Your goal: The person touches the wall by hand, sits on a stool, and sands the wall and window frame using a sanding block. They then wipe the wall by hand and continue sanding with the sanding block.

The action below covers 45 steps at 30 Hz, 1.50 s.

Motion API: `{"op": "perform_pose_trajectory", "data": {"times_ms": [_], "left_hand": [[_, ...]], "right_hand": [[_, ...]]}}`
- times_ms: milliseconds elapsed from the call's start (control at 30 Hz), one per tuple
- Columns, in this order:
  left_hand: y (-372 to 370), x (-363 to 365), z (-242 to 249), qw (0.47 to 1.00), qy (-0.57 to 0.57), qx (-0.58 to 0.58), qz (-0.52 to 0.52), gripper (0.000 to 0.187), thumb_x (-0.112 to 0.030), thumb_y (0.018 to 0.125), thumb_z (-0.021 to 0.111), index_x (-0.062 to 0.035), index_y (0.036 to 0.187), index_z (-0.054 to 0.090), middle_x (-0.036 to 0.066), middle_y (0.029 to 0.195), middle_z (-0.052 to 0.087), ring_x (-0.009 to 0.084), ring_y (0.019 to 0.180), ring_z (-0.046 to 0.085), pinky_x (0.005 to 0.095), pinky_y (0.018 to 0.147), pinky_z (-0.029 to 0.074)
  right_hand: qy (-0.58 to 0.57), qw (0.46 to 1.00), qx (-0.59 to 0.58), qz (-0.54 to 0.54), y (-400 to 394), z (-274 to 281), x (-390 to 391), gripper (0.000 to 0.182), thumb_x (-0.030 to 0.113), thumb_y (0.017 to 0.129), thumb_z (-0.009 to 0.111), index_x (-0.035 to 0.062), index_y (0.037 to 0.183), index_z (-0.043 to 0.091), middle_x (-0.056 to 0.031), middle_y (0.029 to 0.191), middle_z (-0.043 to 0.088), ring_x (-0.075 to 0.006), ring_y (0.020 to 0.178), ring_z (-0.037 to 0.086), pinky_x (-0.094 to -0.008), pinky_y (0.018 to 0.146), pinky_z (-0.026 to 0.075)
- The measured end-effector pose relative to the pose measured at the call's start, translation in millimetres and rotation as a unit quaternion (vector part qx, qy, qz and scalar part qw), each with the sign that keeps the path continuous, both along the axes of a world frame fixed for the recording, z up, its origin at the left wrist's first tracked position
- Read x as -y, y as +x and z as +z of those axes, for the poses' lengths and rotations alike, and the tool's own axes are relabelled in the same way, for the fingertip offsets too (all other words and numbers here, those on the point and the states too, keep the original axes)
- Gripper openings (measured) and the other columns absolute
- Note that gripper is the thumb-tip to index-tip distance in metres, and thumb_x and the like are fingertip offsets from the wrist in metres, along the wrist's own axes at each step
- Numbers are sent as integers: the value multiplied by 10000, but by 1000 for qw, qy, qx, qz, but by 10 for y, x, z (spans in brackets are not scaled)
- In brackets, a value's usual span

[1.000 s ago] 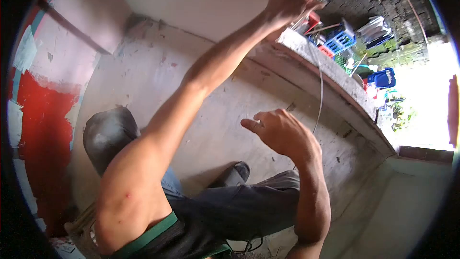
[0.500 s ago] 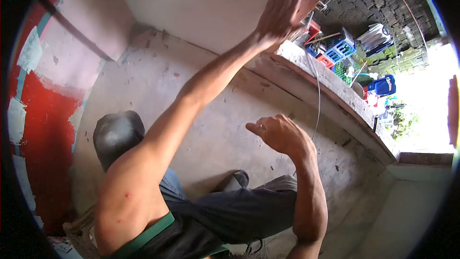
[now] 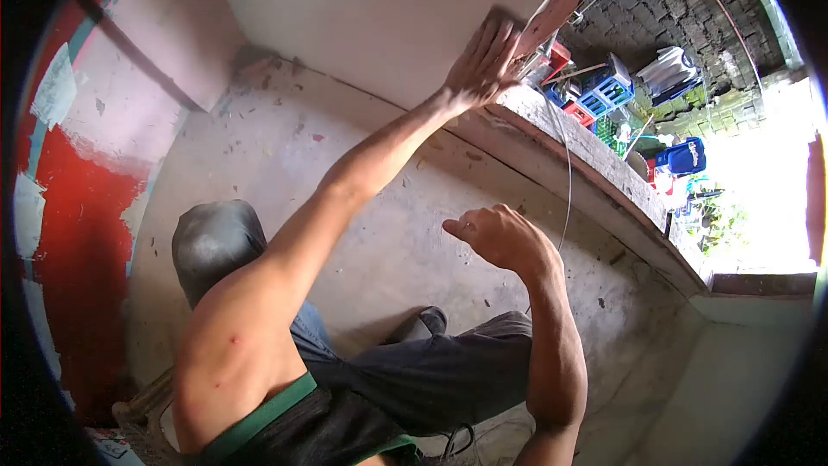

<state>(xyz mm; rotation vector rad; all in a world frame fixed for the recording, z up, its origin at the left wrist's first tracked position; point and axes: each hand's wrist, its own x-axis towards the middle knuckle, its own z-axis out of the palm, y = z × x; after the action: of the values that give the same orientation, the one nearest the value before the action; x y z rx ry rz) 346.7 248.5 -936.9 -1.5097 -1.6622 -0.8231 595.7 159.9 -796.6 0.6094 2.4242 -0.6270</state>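
Note:
At the top, my left hand (image 3: 483, 60) lies with outstretched fingers against the pale wall (image 3: 371, 9), close to its chipped edge. Under its fingertips shows a dark flat pad (image 3: 509, 15), perhaps sandpaper; most of it is covered by the hand. My right hand (image 3: 504, 237) hovers over the floor in the middle, its fingers curled inward and the thumb pointing left. Nothing shows in it, though the palm side is hidden. A thin cable (image 3: 567, 181) runs down behind the right hand and wrist.
A concrete ledge (image 3: 595, 155) slants down to the right. Beyond it are blue crates (image 3: 606, 97), a blue container (image 3: 686, 155) and a brick wall (image 3: 655, 9). Red and pink peeling paint (image 3: 78, 207) covers the left wall. Small debris dots the floor (image 3: 362, 250).
My left hand and the dark pad have moved down and to the left along the wall edge. My right hand has stayed almost in place.

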Motion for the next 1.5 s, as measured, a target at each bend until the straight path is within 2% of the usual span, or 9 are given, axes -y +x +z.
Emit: {"op": "perform_pose_trajectory", "data": {"times_ms": [167, 433, 600, 700, 1000, 1233, 1300, 1433, 1500], "left_hand": [[105, -67, 1092, 995, 99, 25, 6, 916, -664, 911, 442, 51, 1468, 311, 300, 1514, 286, 480, 1400, 292, 548, 1173, 245], [-26, 31, -179, 999, -32, -3, 23, 905, -662, 926, 417, 62, 1462, 331, 302, 1535, 267, 500, 1409, 274, 566, 1174, 231], [-72, 27, 1144, 987, 55, -99, 112, 936, -668, 894, 473, 61, 1462, 324, 295, 1539, 253, 454, 1410, 294, 518, 1172, 266], [-159, -194, 1351, 997, 77, -3, -21, 998, -605, 886, 511, 107, 1498, 174, 341, 1560, 140, 522, 1445, 141, 577, 1198, 162], [-32, -50, -60, 995, -18, -64, 75, 917, -683, 912, 385, 63, 1443, 346, 268, 1531, 283, 434, 1398, 315, 508, 1174, 274], [-152, -55, 733, 992, 11, -128, 9, 922, -679, 948, 296, 85, 1463, 299, 319, 1550, 210, 482, 1405, 294, 533, 1178, 264], [-164, -92, 1094, 994, 34, -58, -85, 954, -615, 909, 445, 95, 1497, 202, 303, 1569, 177, 482, 1445, 202, 540, 1200, 211], [-172, 75, 913, 994, 5, -109, 19, 884, -664, 946, 315, 33, 1487, 323, 228, 1567, 267, 352, 1453, 275, 466, 1206, 238], [-258, 102, 128, 994, 8, -100, 32, 847, -620, 972, 328, 48, 1493, 292, 235, 1560, 280, 373, 1439, 304, 478, 1204, 252]], "right_hand": [[-22, 999, 1, -33, -58, 38, 19, 548, 546, 962, 512, 46, 983, 734, -170, 800, 700, -346, 858, 687, -449, 808, 516], [-13, 1000, -20, -14, -14, 44, 16, 526, 531, 957, 529, 47, 1007, 729, -187, 834, 702, -349, 869, 686, -457, 811, 513], [-12, 1000, 7, -17, 4, 70, 19, 515, 516, 964, 529, 46, 1027, 729, -185, 843, 706, -341, 868, 690, -442, 807, 517], [-13, 999, 16, -26, -40, 90, 14, 513, 507, 965, 537, 35, 1035, 727, -190, 854, 708, -339, 868, 692, -437, 807, 519], [-8, 996, -82, -15, 106, 97, 144, 565, 495, 957, 562, -39, 846, 706, -267, 787, 675, -391, 784, 691, -480, 764, 541], [-3, 997, -80, 1, 139, 50, 81, 564, 493, 963, 554, -36, 834, 704, -255, 769, 677, -391, 770, 693, -464, 751, 548], [-5, 996, -87, -9, 102, 31, 69, 561, 489, 965, 554, -35, 830, 703, -254, 757, 675, -387, 760, 695, -460, 748, 550], [-2, 998, -65, -9, 29, 5, 18, 559, 487, 966, 556, -32, 826, 708, -253, 762, 679, -374, 764, 702, -463, 746, 553], [-2, 1000, -4, -21, -15, 115, 26, 518, 494, 964, 546, 19, 1074, 720, -205, 848, 712, -334, 872, 702, -428, 828, 525]]}}
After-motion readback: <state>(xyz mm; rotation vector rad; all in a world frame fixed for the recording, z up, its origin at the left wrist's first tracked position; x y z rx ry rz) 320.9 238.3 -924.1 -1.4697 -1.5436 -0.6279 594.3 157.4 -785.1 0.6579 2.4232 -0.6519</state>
